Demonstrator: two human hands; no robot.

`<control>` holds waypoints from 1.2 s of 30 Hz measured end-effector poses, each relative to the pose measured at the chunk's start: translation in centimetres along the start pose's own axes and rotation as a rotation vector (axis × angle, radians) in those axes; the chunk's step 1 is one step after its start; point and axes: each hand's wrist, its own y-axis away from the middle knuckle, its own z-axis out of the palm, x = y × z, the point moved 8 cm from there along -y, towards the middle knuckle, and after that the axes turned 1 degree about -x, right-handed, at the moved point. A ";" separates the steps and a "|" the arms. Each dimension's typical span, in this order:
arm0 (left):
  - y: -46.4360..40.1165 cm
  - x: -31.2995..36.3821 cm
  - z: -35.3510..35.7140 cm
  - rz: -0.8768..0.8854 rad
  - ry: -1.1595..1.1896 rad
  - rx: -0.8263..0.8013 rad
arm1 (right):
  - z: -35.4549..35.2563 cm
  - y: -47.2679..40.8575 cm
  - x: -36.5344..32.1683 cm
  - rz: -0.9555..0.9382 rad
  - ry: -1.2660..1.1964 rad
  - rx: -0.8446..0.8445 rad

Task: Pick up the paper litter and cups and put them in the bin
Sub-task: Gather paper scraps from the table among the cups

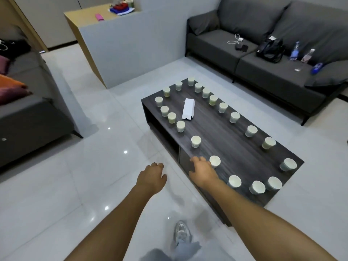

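I stand at the near corner of the dark coffee table, both bare arms stretched out ahead of me. My right hand reaches over the table's near edge, palm down, its fingers extended toward a paper cup; the fingertips are just beside that cup or touching it, I cannot tell which, and nothing is gripped in it. My left hand hangs over the white floor off the table's near-left side, fingers loosely curled and holding nothing, well apart from any cup.

Many more paper cups stand upright around the table's rim, forming a ring. The closest after the one at my right hand are a cup just right of my right wrist on the near edge, and another farther along the left edge. A white folded paper box lies on its side inside the ring, toward the table's far end, well beyond both hands.

Beyond the table's right side is a grey sofa with a black bag and bottles on it. My shoe is on the floor near the table's near corner.
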 end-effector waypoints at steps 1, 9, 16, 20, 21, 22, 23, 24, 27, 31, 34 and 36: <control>-1.9 -0.1 -1.1 -0.001 -0.007 0.005 | -1.0 -1.9 -0.4 0.001 0.003 0.008; -16.2 -1.7 -6.9 0.035 0.006 -0.035 | -5.4 -15.4 -2.9 0.069 -0.045 -0.009; -30.2 -4.6 -12.1 0.131 -0.048 -0.088 | -7.9 -27.7 -5.6 0.207 -0.112 0.007; -37.7 -6.2 -15.8 0.188 -0.080 -0.101 | -9.6 -33.6 -7.4 0.287 -0.195 0.039; -39.5 -6.3 -16.6 0.198 -0.087 -0.103 | -10.0 -34.8 -7.8 0.302 -0.212 0.050; -41.1 -6.4 -17.2 0.210 -0.092 -0.111 | -10.3 -35.9 -8.1 0.315 -0.224 0.058; -42.6 -6.2 -17.7 0.224 -0.097 -0.126 | -10.7 -36.9 -8.3 0.330 -0.232 0.061; -44.1 -5.8 -18.1 0.241 -0.100 -0.143 | -11.0 -37.8 -8.3 0.345 -0.241 0.063; -48.5 -3.8 -18.8 0.295 -0.115 -0.196 | -11.9 -40.7 -7.0 0.402 -0.268 0.059; -54.8 -1.1 -19.0 0.328 -0.161 -0.253 | -13.1 -45.3 -4.5 0.476 -0.314 0.050; -59.3 0.8 -18.7 0.359 -0.218 -0.305 | -13.9 -48.8 -2.8 0.532 -0.365 0.039; -61.8 1.8 -18.5 0.380 -0.257 -0.342 | -14.2 -50.6 -2.0 0.563 -0.408 0.035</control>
